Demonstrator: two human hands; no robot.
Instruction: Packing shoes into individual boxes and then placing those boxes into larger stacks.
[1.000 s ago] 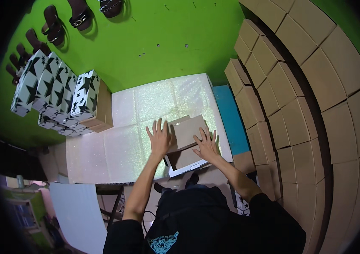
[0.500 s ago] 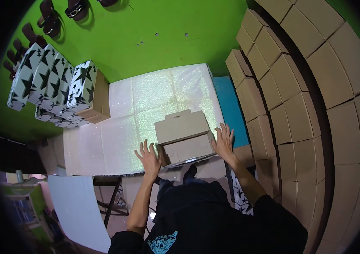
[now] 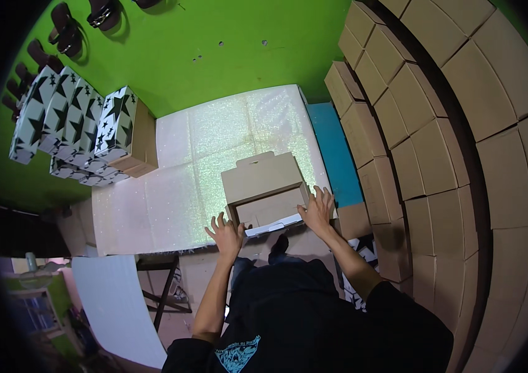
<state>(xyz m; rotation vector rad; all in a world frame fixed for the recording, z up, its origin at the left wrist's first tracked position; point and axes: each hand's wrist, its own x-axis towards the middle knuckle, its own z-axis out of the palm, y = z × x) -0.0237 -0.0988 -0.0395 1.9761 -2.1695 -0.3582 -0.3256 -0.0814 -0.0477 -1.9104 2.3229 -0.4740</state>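
A cardboard shoebox (image 3: pixel 270 207) stands with its top raised on the near edge of a bench, its brown lid (image 3: pixel 263 175) tipped back toward the wall. Along its front runs a white strip (image 3: pixel 274 225) of the outer face. My left hand (image 3: pixel 227 236) is at the front left corner, thumb against the box edge and the other fingers spread outside it. At the front right corner my right hand (image 3: pixel 317 216) is closed, its thumb and bent fingers on the box's edge. Part of that corner is hidden behind the hand.
The bench has a shiny pale cover (image 3: pixel 177 155). Black-and-white star-patterned boxes (image 3: pixel 115 127) are stacked at its left end. Tall stacks of brown boxes (image 3: pixel 394 105) line the right side, beside a blue panel (image 3: pixel 333 155). Dark sandals (image 3: pixel 65 31) hang on the green wall.
Both hands have come in to the box's front corners; the right has moved left and its fingers have bent onto the edge. More of the white front strip shows.
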